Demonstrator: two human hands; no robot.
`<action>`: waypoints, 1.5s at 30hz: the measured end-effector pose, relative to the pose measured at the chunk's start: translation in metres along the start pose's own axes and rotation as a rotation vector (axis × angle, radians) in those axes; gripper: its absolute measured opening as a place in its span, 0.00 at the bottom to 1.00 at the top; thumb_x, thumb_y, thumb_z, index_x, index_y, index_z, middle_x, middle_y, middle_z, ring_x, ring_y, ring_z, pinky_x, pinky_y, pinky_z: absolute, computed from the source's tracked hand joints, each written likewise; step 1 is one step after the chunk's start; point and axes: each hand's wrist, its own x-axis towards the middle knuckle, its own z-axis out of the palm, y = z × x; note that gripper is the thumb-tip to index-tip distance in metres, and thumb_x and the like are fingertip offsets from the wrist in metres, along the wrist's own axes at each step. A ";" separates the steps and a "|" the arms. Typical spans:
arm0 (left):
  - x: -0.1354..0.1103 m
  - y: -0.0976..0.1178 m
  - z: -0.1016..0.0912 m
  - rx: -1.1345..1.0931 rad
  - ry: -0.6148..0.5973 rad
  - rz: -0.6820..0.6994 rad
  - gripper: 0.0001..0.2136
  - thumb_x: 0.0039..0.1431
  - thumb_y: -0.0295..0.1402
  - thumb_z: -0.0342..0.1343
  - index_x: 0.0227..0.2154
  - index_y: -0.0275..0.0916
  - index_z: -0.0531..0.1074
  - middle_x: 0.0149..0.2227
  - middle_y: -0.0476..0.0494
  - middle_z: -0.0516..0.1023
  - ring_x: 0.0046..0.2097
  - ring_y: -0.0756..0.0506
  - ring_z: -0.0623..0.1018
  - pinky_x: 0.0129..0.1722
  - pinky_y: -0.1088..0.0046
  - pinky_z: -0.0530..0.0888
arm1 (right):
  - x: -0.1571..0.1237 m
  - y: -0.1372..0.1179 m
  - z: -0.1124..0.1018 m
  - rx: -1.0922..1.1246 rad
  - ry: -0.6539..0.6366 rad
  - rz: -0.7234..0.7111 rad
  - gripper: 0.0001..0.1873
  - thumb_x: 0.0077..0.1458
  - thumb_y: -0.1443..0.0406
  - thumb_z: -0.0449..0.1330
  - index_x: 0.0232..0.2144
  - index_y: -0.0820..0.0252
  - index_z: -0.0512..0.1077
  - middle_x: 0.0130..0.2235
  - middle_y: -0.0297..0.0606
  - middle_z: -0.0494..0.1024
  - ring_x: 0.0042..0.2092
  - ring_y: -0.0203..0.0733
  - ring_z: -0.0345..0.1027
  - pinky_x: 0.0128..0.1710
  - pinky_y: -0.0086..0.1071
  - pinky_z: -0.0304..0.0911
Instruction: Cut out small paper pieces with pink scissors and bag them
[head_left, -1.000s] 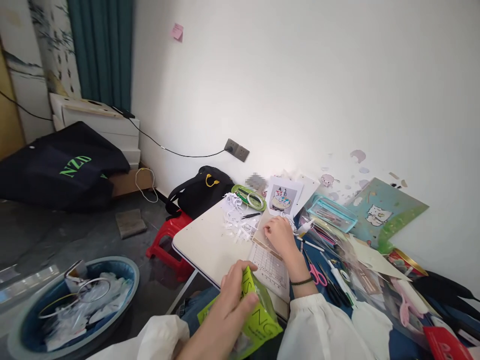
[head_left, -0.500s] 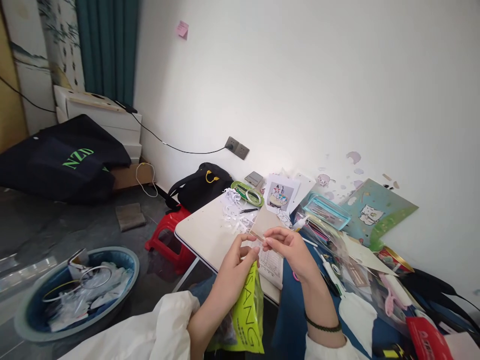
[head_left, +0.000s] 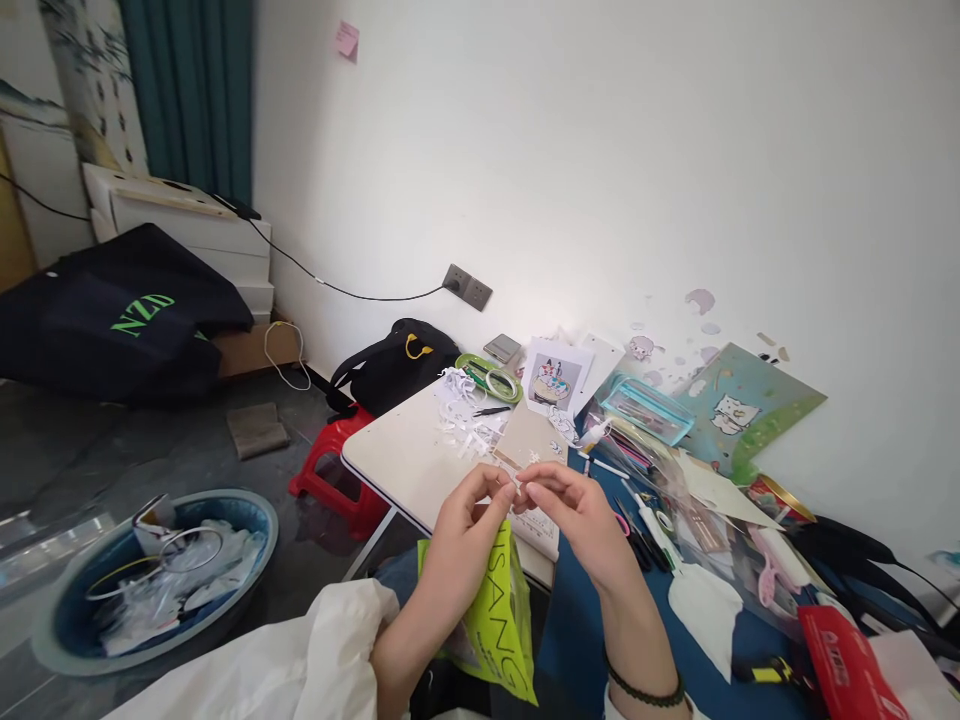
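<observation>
My left hand [head_left: 466, 530] and my right hand [head_left: 581, 510] meet fingertip to fingertip above the near edge of the white table [head_left: 397, 450]. The fingers of both are pinched together. A tiny pale piece seems to sit between the fingertips, too small to name. Under them lies an open notebook [head_left: 541, 530] with printed lines, partly covered by the hands. A yellow-green plastic bag [head_left: 499, 630] hangs just below my left hand; whether that hand touches it I cannot tell. Past the fingertips rests a beige card or cover [head_left: 525, 440] with small white cut-outs on it.
White paper scraps [head_left: 465, 420], a black pen [head_left: 491, 411] and a green tray [head_left: 487, 378] lie further back. A cat drawing [head_left: 553, 380] leans near the wall. Scissors [head_left: 637, 540] and a blue pencil case [head_left: 649, 408] are on the right. A red stool [head_left: 337, 480] and a basin [head_left: 259, 590] stand left.
My hands have drawn closer together, and the fingertips now meet. The view has shifted slightly, and the yellow-green bag hangs a little further right.
</observation>
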 end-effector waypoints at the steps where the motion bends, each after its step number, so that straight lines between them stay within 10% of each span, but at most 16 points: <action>1: 0.000 0.000 0.000 -0.010 0.013 -0.011 0.07 0.59 0.36 0.53 0.28 0.39 0.68 0.29 0.51 0.70 0.33 0.49 0.70 0.34 0.77 0.65 | -0.002 0.001 0.002 -0.005 0.023 -0.007 0.08 0.57 0.61 0.59 0.36 0.58 0.74 0.32 0.36 0.78 0.35 0.40 0.73 0.39 0.34 0.68; 10: -0.002 -0.006 0.000 -0.108 0.081 -0.138 0.08 0.54 0.38 0.56 0.28 0.40 0.67 0.20 0.56 0.60 0.21 0.52 0.58 0.22 0.77 0.57 | -0.007 0.013 0.024 -0.187 0.298 -0.178 0.04 0.53 0.65 0.62 0.27 0.58 0.76 0.32 0.38 0.78 0.39 0.45 0.71 0.41 0.36 0.65; 30: 0.000 -0.014 -0.007 -0.175 0.109 -0.211 0.11 0.50 0.41 0.58 0.26 0.39 0.66 0.19 0.57 0.60 0.20 0.53 0.60 0.21 0.78 0.57 | -0.020 0.006 0.030 -0.468 0.313 -0.306 0.07 0.58 0.70 0.56 0.30 0.57 0.73 0.32 0.38 0.78 0.35 0.43 0.71 0.37 0.35 0.65; 45: -0.004 -0.015 -0.007 -0.112 0.142 -0.192 0.09 0.51 0.38 0.58 0.26 0.39 0.66 0.21 0.54 0.64 0.24 0.51 0.65 0.24 0.77 0.62 | -0.054 -0.035 0.035 -0.701 -0.042 -0.432 0.10 0.60 0.71 0.55 0.38 0.53 0.74 0.39 0.37 0.78 0.41 0.44 0.70 0.42 0.39 0.63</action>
